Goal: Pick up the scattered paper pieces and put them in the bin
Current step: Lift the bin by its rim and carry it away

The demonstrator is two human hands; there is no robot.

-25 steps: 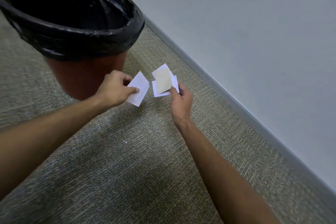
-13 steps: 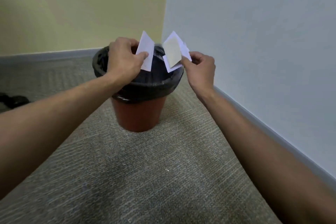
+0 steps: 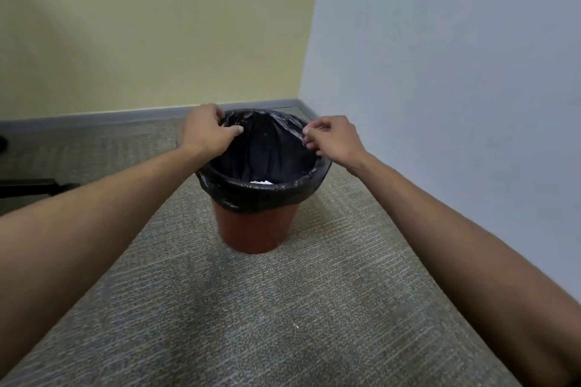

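- Red-brown plastic makes the bin (image 3: 255, 231), and it stands upright on the carpet (image 3: 283, 324) near the corner where the two walls meet.
- A black bag (image 3: 267, 195) lines the bin and folds down over its rim.
- White paper pieces (image 3: 260, 182) lie inside the bin, low down by the near edge of the rim. Only a small bit of them shows.
- The left hand (image 3: 206, 132) is over the far left edge of the bin's rim. Its fingers curl down and the thumb points across the opening. It holds no paper. I cannot tell if it touches the bag.
- The right hand (image 3: 333, 138) is over the far right edge of the rim. Its fingers are curled, with the tips close together. It holds no paper that I can see. I cannot tell if it pinches the bag.
- Both bare arms reach out from the bottom corners toward the bin.
- The carpet is grey-green, with a tiny white speck (image 3: 296, 326) on it, well apart from the bin on the near side.
- A yellow wall (image 3: 157, 25) is behind the bin and a pale blue-grey wall (image 3: 456, 72) is on the right. A grey strip (image 3: 94, 118) runs along the bottom of the yellow wall.
- Something dark (image 3: 31, 187) lies at the left edge of the carpet.
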